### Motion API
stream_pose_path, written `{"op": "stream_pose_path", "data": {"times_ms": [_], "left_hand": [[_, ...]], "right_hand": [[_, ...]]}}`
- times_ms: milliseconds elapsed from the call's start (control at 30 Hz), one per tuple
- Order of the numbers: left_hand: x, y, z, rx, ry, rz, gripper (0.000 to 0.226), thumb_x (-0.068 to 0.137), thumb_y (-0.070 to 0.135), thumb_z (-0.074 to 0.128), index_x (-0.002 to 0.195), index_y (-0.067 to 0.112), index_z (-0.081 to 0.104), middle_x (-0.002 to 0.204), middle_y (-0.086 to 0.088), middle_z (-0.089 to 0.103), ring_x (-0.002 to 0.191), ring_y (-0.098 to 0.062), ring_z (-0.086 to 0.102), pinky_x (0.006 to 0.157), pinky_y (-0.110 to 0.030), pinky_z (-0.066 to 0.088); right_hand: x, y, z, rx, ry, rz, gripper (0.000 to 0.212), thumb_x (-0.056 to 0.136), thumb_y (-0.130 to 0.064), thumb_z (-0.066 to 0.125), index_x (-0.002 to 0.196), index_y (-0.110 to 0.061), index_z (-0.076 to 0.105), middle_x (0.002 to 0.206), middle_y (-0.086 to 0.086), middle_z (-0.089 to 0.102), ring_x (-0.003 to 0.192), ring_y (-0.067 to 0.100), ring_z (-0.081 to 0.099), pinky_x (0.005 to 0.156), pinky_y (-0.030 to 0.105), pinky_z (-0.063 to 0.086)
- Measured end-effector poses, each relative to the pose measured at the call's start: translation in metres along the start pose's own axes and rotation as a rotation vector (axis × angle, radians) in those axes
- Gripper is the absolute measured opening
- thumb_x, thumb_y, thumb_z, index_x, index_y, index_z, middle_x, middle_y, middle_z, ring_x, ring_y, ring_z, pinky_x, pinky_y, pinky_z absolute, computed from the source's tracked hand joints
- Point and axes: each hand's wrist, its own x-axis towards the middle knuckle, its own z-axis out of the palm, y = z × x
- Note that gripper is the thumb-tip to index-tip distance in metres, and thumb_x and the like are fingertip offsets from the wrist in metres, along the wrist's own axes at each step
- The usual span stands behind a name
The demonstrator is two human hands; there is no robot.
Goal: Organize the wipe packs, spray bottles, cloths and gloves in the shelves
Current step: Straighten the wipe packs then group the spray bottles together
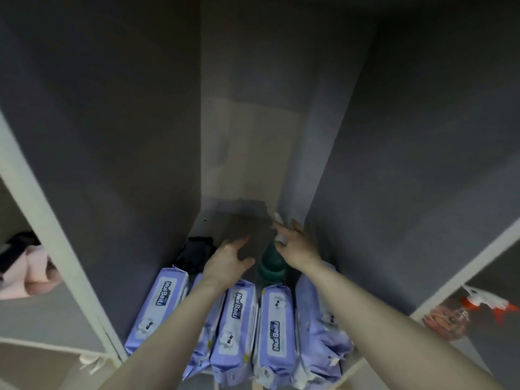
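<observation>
Head view looks down into a grey shelf compartment [146, 130] with both bare arms reaching in. Far left of the left hand, in the neighbouring compartment, lie a pink cloth [31, 273] and something dark beside it. Just left of the left hand, at the back of the middle compartment, sits a black bundle [194, 253], gloves or cloth, I cannot tell which. Below both hands, under the forearms, five purple wipe packs [235, 330] stand on edge side by side in a row. Left hand [230, 261] hovers with fingers spread and relaxed, holding nothing, close to a green spray bottle [270, 266] that stands between the two hands behind the packs. Right hand [294, 244] is on the bottle's top, fingers curled around its pale nozzle, near the compartment's right wall. Far right of the right hand, in the next compartment, an orange spray bottle [447, 319] with a red and white trigger lies tilted.
</observation>
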Motion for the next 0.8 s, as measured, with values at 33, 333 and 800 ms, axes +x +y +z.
{"op": "stream_pose_path", "data": {"times_ms": [33,333,800], "left_hand": [[0.005,0.001,0.002,0.009,-0.006,-0.004,0.065,0.084,0.034,0.067,0.143,0.028,0.04,0.147,-0.005,0.042,0.129,-0.024,0.048,0.101,-0.04,0.045],[0.03,-0.003,0.021,-0.029,-0.001,-0.059,0.063,0.084,0.033,0.068,0.141,0.02,0.044,0.14,-0.004,0.05,0.123,-0.023,0.052,0.099,-0.035,0.046],[0.019,0.025,0.044,0.009,0.052,0.019,0.087,0.077,0.036,0.073,0.149,0.026,0.026,0.146,-0.005,0.042,0.131,-0.024,0.045,0.095,-0.035,0.046]], "right_hand": [[0.009,0.002,0.001,-0.012,-0.022,0.013,0.054,0.094,-0.022,0.049,0.144,-0.039,0.034,0.158,0.006,0.016,0.145,0.025,0.019,0.11,0.033,0.033],[0.038,0.022,0.026,0.015,-0.1,0.041,0.049,0.095,-0.015,0.043,0.14,-0.035,0.043,0.142,0.009,0.05,0.121,0.028,0.053,0.097,0.03,0.045],[-0.032,-0.041,-0.03,0.012,0.208,-0.014,0.046,0.091,-0.019,0.044,0.13,-0.042,0.053,0.128,0.005,0.062,0.119,0.029,0.054,0.096,0.033,0.044]]}}
